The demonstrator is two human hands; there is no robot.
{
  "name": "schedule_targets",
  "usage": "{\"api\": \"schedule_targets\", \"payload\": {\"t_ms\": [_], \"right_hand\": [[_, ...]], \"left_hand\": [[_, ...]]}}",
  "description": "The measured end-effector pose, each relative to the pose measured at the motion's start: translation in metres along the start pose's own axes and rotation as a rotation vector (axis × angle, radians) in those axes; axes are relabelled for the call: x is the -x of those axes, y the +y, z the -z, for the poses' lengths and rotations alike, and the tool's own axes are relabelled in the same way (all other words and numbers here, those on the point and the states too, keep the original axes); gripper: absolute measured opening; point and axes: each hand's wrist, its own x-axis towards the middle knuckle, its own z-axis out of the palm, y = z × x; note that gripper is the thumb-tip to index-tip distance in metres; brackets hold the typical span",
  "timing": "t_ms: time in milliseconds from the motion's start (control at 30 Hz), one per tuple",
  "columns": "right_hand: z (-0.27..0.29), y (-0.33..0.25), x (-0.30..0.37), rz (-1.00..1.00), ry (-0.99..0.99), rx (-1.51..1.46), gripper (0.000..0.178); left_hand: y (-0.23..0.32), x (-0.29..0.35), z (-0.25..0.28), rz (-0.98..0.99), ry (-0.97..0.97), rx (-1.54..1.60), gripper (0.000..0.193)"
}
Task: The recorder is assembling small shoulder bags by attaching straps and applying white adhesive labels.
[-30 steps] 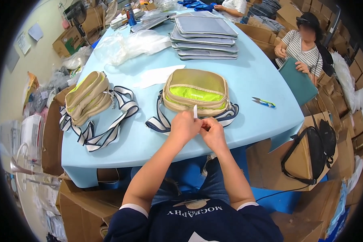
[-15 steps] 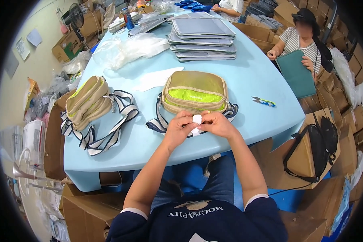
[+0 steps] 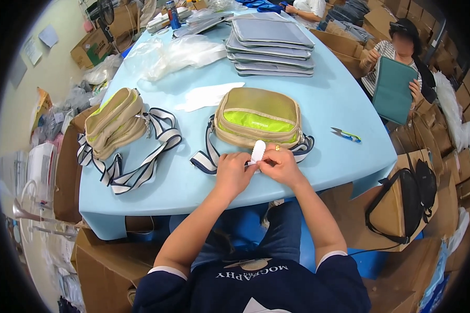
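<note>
Both my hands meet over the near part of the table, fingertips pinched together. Between them is a small white strip (image 3: 258, 150) with a rounded end and a scalloped edge; that end points up. My left hand (image 3: 233, 171) is closed on the strip's lower part, and my right hand (image 3: 280, 166) pinches it from the other side. Just beyond my fingers lies a tan and lime-green shoulder bag (image 3: 261, 112), its dark-and-white striped strap (image 3: 208, 160) spreading out on both sides. The strip's lower end is hidden by my fingers.
A similar bag (image 3: 115, 125) with a striped strap rests at left. White sheets (image 3: 211, 96), clear plastic (image 3: 180, 57) and stacked grey cases (image 3: 271, 47) lie farther back. Thread snips (image 3: 346, 135) lie at right. Across the corner, a person holds a teal case (image 3: 394, 88).
My fingers have shifted on the white strip, and more of its scalloped end now shows. The person at right has raised the teal case. The whole view has shifted slightly.
</note>
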Motion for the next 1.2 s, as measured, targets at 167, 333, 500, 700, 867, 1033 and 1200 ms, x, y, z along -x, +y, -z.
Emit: {"api": "schedule_targets", "payload": {"t_ms": [167,333,500,700,867,1033,1200], "right_hand": [[-0.005,-0.003,0.004,-0.026,0.009,0.184,0.01],[0.005,-0.011,-0.008,-0.041,-0.058,0.133,0.009],[0.009,-0.009,-0.014,0.016,-0.245,0.196,0.012],[-0.021,-0.008,0.009,-0.205,0.125,0.304,0.01],[-0.01,-0.005,0.006,-0.215,0.088,0.185,0.009],[0.01,-0.011,0.012,0.032,-0.014,0.581,0.018],[0.009,-0.019,0.017,0.132,-0.079,0.654,0.02]], "left_hand": [[-0.008,-0.002,-0.007,-0.062,0.028,-0.054,0.017],[-0.007,-0.003,-0.001,0.042,-0.033,0.106,0.016],[-0.011,-0.003,-0.005,0.083,-0.024,0.187,0.015],[-0.01,0.001,-0.01,-0.021,0.109,0.142,0.016],[-0.009,0.006,-0.002,-0.053,0.111,0.177,0.026],[-0.007,0.023,0.006,-0.227,0.434,0.069,0.028],[-0.016,0.043,0.015,-0.229,0.428,0.047,0.023]]}}
